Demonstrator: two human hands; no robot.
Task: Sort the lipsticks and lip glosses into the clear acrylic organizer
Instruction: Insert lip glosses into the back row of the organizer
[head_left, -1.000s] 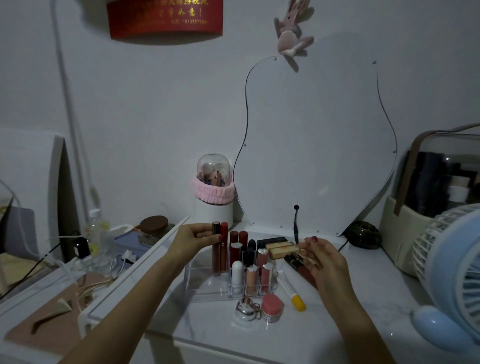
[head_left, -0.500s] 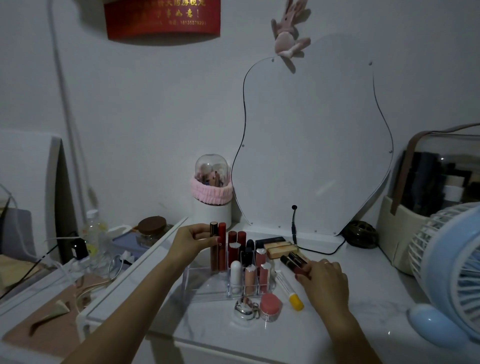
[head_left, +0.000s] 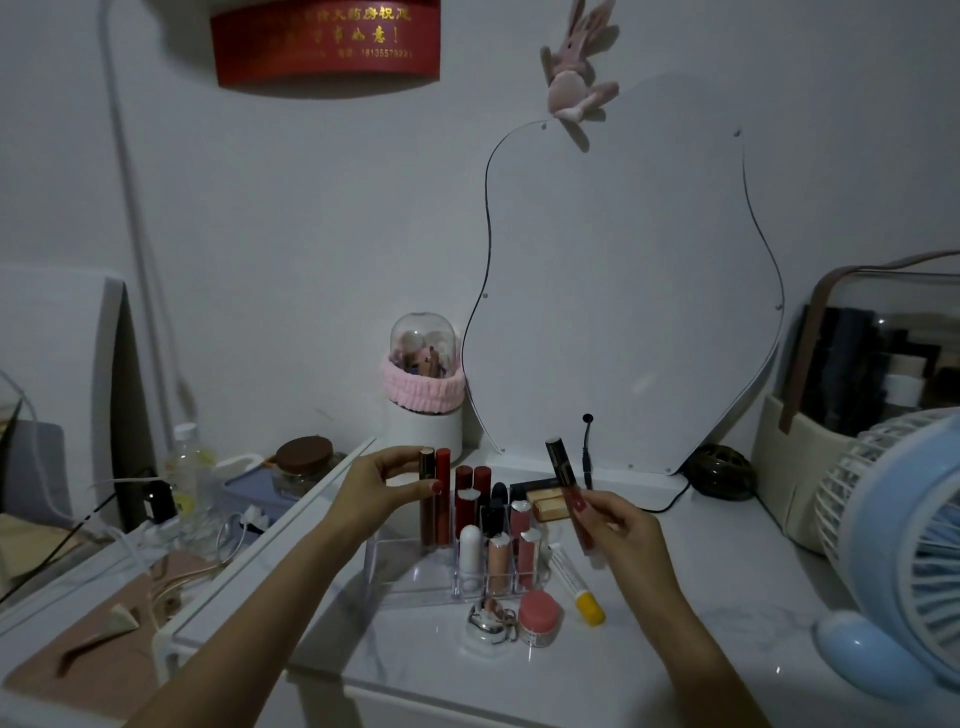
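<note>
A clear acrylic organizer (head_left: 400, 577) stands on the white table with several lipsticks and glosses upright in it. My left hand (head_left: 382, 491) grips a tall dark lip gloss (head_left: 427, 512) standing in the organizer's back left, beside a red tube (head_left: 442, 499). My right hand (head_left: 621, 530) holds a long dark red lip gloss (head_left: 566, 486) tilted in the air, just right of the organizer. Two gold lipsticks (head_left: 545, 501) lie flat behind the organizer.
A yellow-capped white tube (head_left: 576, 590), a pink jar (head_left: 539, 616) and an eyelash curler (head_left: 491, 621) lie in front. A wavy mirror (head_left: 623, 291) stands behind, a blue fan (head_left: 904, 551) and cosmetic case (head_left: 872, 379) right, a domed brush holder (head_left: 423, 384) back left.
My right hand has picked the dark red lip gloss up from the table and raised it. My left hand has stayed on the tall gloss in the organizer.
</note>
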